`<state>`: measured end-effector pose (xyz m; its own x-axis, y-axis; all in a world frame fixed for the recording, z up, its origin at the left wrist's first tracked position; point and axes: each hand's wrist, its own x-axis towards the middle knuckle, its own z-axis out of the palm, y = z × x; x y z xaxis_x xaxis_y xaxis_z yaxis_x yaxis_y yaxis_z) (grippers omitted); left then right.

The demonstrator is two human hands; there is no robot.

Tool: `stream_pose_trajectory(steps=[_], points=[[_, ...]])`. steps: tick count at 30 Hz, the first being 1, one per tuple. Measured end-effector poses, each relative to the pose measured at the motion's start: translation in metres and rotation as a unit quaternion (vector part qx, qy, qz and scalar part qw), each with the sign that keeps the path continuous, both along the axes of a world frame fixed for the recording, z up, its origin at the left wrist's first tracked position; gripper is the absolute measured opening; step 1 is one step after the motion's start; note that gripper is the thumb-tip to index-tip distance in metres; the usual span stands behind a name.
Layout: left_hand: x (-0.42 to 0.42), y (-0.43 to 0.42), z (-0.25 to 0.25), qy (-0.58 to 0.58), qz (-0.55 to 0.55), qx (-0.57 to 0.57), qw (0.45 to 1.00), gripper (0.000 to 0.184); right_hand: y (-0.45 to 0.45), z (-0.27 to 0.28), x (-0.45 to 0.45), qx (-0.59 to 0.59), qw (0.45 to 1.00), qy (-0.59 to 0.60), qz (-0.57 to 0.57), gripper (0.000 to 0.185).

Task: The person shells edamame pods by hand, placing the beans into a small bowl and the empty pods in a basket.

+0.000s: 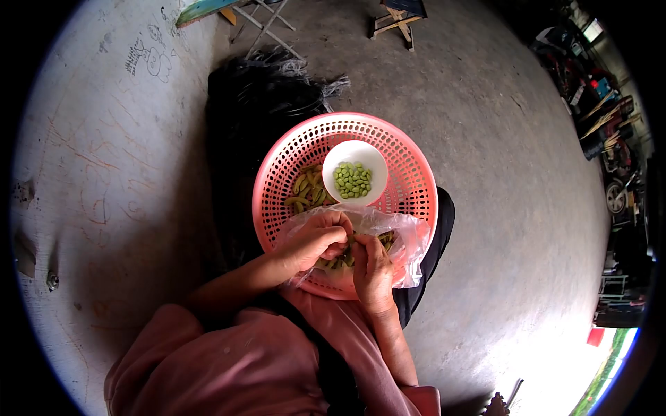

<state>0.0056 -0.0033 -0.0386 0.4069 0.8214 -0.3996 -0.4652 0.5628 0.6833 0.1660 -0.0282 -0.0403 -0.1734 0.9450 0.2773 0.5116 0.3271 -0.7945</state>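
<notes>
Far left: pale wall [90, 173] with scribbles. Next, black fringed bundle [243, 97], exact nature unclear. Then the pink basket [259, 187], perforated, resting at the person's lap.

Inside basket, left side: pile of yellow-green pods [304, 197], just beside the bowl. Opened shells or whole ones, can't tell.

Left hand [316, 243] is over the near part of the basket, fingers curled, thumb and forefinger pinched on what looks like a green pod [350, 240]; mostly hidden by the fingers. That pod sits between both sets of fingertips, above the bag.

White bowl [357, 150] stands upright in the basket, beyond the hands. Green beans [352, 182] lie loose in its bottom, well below the rim: this is the finished part, a modest batch.

Clear plastic bag [415, 267] lies open at the near side of the basket, under both hands, draped toward the right rim. More pods [340, 263] show in it, so plenty seems left; true count hidden by hands and plastic. Looks part done, one pod in hand being opened, judging by finger pose.

Right hand [372, 270]: thumb and index pinched at the same spot, seemingly gripping the same pod.

Right: bare concrete floor [499, 208], folding stool [399, 21] up top, clutter [614, 132] far right.
</notes>
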Motion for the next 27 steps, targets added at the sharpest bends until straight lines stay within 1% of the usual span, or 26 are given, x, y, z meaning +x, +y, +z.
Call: stream_pose_trajectory(steps=[2, 5, 8, 9, 10, 12, 13, 16, 18, 19, 20, 23, 27], points=[[0.000, 0.000, -0.001, 0.001, -0.002, -0.001, 1.000, 0.009, 0.001, -0.001, 0.001, 0.013, 1.000, -0.005, 0.007, 0.014], [0.001, 0.000, 0.004, 0.036, -0.013, 0.017, 0.999, 0.007, 0.000, -0.002, 0.000, 0.019, 1.000, -0.005, -0.007, 0.013], [0.004, -0.002, 0.031, 0.152, -0.021, 0.135, 0.979, 0.004, 0.001, -0.001, 0.002, -0.003, 1.000, 0.017, -0.025, 0.011], [0.003, 0.000, 0.045, 0.153, -0.019, 0.157, 0.975, 0.008, 0.001, -0.002, 0.002, -0.012, 1.000, 0.007, -0.017, 0.010], [0.002, 0.003, 0.056, 0.150, -0.001, 0.197, 0.969, 0.010, 0.000, -0.003, 0.002, -0.020, 1.000, -0.003, -0.006, 0.010], [0.004, 0.016, 0.081, 0.183, 0.034, 0.258, 0.948, 0.011, 0.002, -0.004, -0.002, -0.016, 1.000, -0.022, 0.012, 0.009], [0.005, 0.026, 0.087, 0.199, 0.055, 0.299, 0.932, 0.011, 0.002, -0.004, -0.003, -0.005, 0.999, -0.031, 0.016, 0.009], [0.004, 0.072, 0.070, 0.277, 0.057, 0.380, 0.881, 0.018, 0.001, -0.006, -0.003, 0.010, 0.999, -0.045, 0.017, 0.008], [0.014, 0.095, 0.059, 0.276, 0.067, 0.338, 0.897, 0.025, 0.001, -0.006, -0.004, 0.006, 0.999, -0.048, 0.018, 0.008], [0.014, 0.103, 0.049, 0.286, 0.029, 0.331, 0.899, 0.030, 0.000, -0.005, -0.004, -0.001, 0.999, -0.049, 0.019, 0.008], [0.015, 0.111, 0.032, 0.303, 0.015, 0.335, 0.892, 0.033, 0.000, -0.004, -0.004, -0.008, 0.999, -0.049, 0.019, 0.008], [0.018, 0.112, 0.016, 0.333, 0.013, 0.356, 0.873, 0.035, 0.001, -0.004, -0.004, -0.010, 0.999, -0.050, 0.015, 0.008], [0.016, 0.106, 0.025, 0.358, 0.000, 0.340, 0.869, 0.036, 0.001, -0.005, -0.004, 0.011, 0.998, -0.054, 0.023, 0.010]])
